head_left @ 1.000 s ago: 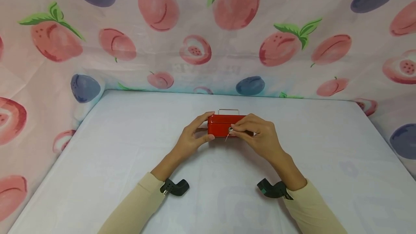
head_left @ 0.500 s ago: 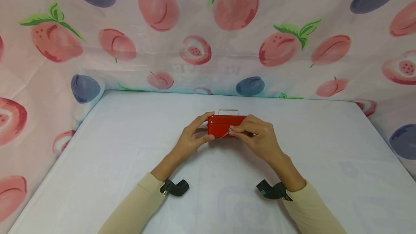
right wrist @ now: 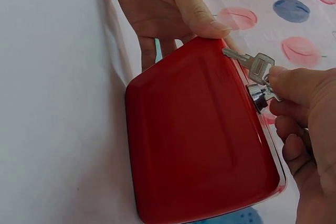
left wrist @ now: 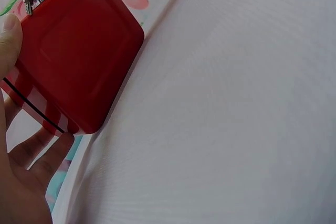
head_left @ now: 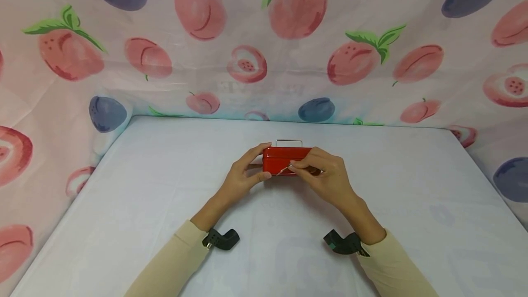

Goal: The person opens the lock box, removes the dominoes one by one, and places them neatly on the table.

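A small red metal cash box (head_left: 282,153) is on the white table, its lock side turned up toward the head camera and a thin wire handle (head_left: 289,140) at its far side. My left hand (head_left: 243,173) grips the left end, thumb on the near edge and fingers round the far side. At the silver lock (right wrist: 256,97), my right hand (head_left: 330,173) pinches a key (right wrist: 274,96) set in it between thumb and index finger. A second key (right wrist: 257,66) hangs off the same ring, its blade pointing left across the box's edge. The right fingers partly cover the inserted key.
The white-covered table (head_left: 206,251) extends around the box on all sides. Behind it rises a fruit-patterned cloth (head_left: 165,86). A black wrist camera (head_left: 222,239) sits on the left wrist, and another wrist camera (head_left: 342,242) on the right.
The loose key has swung from hanging downward to pointing more to the left as the right fingers twist at the lock. My right hand shifted slightly left; the left hand and box stayed put.
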`<state>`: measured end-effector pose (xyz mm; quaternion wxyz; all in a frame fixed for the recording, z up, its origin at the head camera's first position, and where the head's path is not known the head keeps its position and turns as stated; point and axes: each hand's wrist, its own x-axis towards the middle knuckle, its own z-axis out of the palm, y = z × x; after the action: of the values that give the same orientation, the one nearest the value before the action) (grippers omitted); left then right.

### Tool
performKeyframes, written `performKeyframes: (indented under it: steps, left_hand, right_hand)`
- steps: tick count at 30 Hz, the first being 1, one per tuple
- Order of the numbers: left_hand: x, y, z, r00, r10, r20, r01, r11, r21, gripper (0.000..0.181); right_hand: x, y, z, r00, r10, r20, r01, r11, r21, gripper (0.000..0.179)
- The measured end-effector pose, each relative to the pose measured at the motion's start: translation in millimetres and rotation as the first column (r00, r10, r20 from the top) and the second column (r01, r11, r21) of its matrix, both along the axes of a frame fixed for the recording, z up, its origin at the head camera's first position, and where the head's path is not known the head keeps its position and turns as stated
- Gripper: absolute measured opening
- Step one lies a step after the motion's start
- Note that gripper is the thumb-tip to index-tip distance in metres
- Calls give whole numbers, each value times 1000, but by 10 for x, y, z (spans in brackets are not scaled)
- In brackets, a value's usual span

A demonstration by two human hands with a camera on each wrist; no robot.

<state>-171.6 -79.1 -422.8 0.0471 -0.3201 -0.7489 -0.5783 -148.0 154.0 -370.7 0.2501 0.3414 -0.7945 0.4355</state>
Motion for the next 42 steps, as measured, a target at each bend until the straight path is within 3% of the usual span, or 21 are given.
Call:
performKeyframes:
  steps: [6, 10, 14, 37, 42]
  left_hand:
    - [36, 5, 39, 1000, 5, 7, -5, 1000, -1, 66]
    - [130, 20, 216, 1000, 0, 5, 0, 1000, 6, 65]
    - [161, 16, 288, 1000, -1, 6, 1, 1000, -7, 63]
    - [142, 10, 288, 1000, -5, 19, 5, 1000, 8, 64]
    - [149, 14, 305, 999, -1, 35, 1, 1000, 3, 64]
  right_hand:
    - [7, -4, -5, 1000, 5, 12, -5, 1000, -5, 20]
    - [18, -2, 30, 1000, -1, -8, 1, 1000, 6, 21]
    - [26, 2, 56, 999, -17, -52, 19, 999, 35, 23]
    - [15, -15, 43, 1000, 0, -18, 0, 1000, 2, 23]
    - [13, -8, 56, 999, -17, -33, 18, 999, 36, 21]
